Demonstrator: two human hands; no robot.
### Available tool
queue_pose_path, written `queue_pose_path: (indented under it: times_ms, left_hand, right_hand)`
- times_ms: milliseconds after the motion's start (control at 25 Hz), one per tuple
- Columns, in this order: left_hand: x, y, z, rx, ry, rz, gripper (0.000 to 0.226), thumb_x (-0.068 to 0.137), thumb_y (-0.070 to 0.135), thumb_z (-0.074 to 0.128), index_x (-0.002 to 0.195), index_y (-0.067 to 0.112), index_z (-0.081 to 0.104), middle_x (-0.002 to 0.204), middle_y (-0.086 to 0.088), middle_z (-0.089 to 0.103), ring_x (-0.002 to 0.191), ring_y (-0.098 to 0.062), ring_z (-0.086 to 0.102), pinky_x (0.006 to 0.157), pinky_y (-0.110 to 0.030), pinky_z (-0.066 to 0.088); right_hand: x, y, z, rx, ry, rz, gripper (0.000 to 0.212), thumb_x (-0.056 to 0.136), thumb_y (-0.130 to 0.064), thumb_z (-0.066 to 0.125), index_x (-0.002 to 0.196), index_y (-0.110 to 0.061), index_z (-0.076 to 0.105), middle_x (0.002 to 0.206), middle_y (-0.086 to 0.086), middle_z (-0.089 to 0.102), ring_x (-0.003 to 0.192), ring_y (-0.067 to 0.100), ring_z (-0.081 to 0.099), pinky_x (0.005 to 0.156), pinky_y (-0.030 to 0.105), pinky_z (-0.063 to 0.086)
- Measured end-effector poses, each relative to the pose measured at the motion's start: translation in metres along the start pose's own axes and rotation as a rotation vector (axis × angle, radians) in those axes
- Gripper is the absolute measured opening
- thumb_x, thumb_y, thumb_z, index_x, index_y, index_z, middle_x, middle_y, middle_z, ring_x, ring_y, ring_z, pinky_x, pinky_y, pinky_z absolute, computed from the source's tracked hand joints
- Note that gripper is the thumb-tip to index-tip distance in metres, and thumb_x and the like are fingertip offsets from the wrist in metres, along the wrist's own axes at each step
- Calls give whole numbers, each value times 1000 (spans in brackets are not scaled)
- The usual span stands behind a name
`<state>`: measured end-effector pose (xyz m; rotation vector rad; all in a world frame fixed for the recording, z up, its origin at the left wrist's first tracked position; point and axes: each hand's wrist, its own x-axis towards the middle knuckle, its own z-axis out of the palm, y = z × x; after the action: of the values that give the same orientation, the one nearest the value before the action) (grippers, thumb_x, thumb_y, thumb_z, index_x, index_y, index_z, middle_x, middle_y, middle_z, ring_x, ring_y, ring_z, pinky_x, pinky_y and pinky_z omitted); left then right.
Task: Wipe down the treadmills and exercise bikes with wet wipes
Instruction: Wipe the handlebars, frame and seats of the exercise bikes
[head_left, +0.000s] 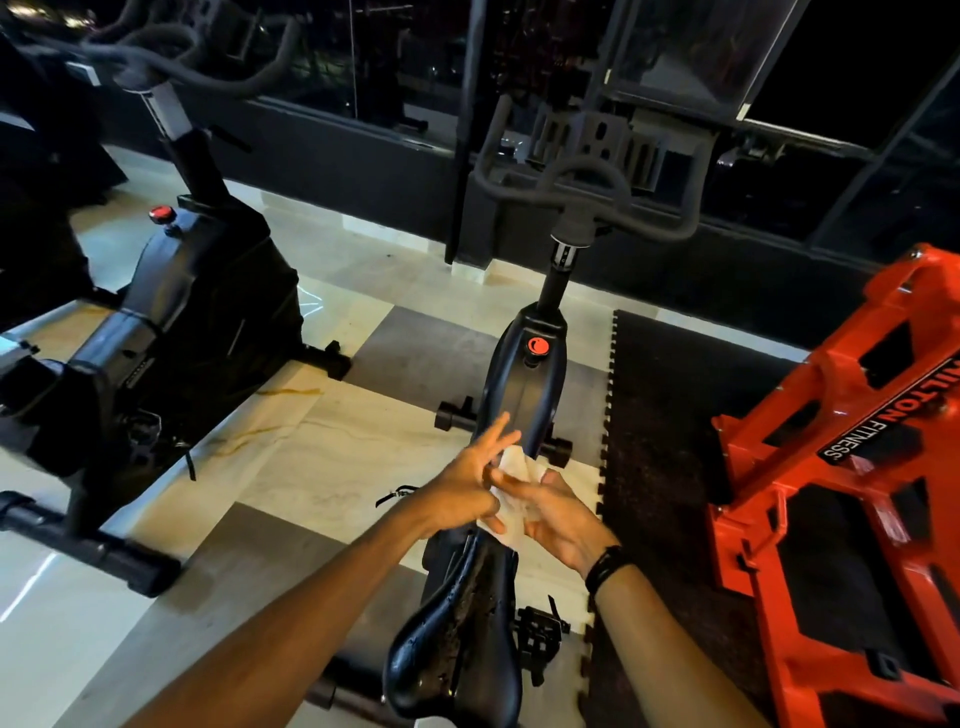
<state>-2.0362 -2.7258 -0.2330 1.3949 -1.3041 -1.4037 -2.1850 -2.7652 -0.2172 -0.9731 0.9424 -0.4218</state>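
A black exercise bike (524, 384) stands straight in front of me, with a red knob on its frame and its handlebars (587, 192) at the far end. Its black saddle (457, 639) is just below my hands and shows wet drops. A white wet wipe (511, 496) is held between both hands above the saddle's nose. My left hand (470, 480) pinches the wipe with thumb and a finger, its other fingers spread. My right hand (556, 514) lies palm up under the wipe with fingers curled onto it; a dark band circles its wrist.
A second black exercise bike (171, 322) stands to the left on the tiled floor. An orange steel fitness frame (852, 467) sits on a dark rubber mat (654, 415) at the right. Dark windows run along the far wall.
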Motion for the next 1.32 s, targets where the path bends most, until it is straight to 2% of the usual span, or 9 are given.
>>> queue_pose_path:
  times_ms: [160,280,440,560,680,760,960,1200,1320]
  left_hand:
    - [-3,-5,-11,-43,227,-6,91,77,-29,50,153,17,30,147,-9,50,75,-28,67,43,-31,55]
    - [-8,-13,-20,10,358,-56,77,77,-26,47,144,13,44,130,-11,62,76,-34,70,45,-32,54]
    - [-14,-27,-26,-1,494,-114,64,77,-23,52,132,9,54,110,-11,67,70,-33,68,46,-32,53]
    - [-13,-48,-22,9,500,-161,58,77,-21,54,127,8,57,101,-10,68,71,-27,67,48,-31,52]
    - [-12,-65,-14,13,519,-180,54,78,-19,50,124,6,59,108,-12,69,92,-36,70,65,-32,55]
    - [-15,-75,-6,10,527,-189,51,78,-18,49,121,7,61,114,-10,68,101,-33,68,70,-31,54]
    - [-15,-92,-1,-8,575,-186,47,79,-18,46,116,5,65,114,-13,69,102,-32,68,86,-42,57]
    - [-13,-88,3,-66,564,-165,33,80,13,47,106,19,67,99,-7,69,89,-30,69,81,-49,57]
    - [-22,-78,1,-116,573,-206,35,91,-1,46,88,29,63,88,-9,67,72,-23,62,60,-30,50]
  right_hand:
    - [12,8,-2,-428,69,51,34,93,13,50,119,-5,59,102,13,67,80,14,69,59,18,53]
    - [33,17,-3,-764,201,11,33,88,5,59,116,-12,59,115,13,65,106,26,64,83,32,54]
    - [41,10,-8,-952,460,-200,30,88,-1,69,116,-4,61,112,13,65,98,23,60,70,17,38]
    - [39,26,-18,-1130,531,-398,30,92,-2,63,122,-5,64,121,14,66,112,27,62,84,19,42]
    - [19,89,-8,-1326,193,-449,54,102,-11,43,154,-19,34,165,8,16,154,27,12,116,17,18]
    - [-4,134,2,-1265,170,-505,60,107,-29,29,160,-21,4,166,2,-19,153,20,-18,118,12,1]
    - [-30,163,27,-1351,281,-358,85,99,-65,12,153,-12,-25,157,1,-41,147,17,-34,123,31,-10]
    - [42,89,30,-1499,305,-221,83,98,-59,3,156,-1,9,163,17,-18,151,31,-19,126,44,-1]
    - [63,67,23,-1515,266,-205,122,77,-74,-28,146,-2,41,163,19,18,153,35,6,125,45,8]
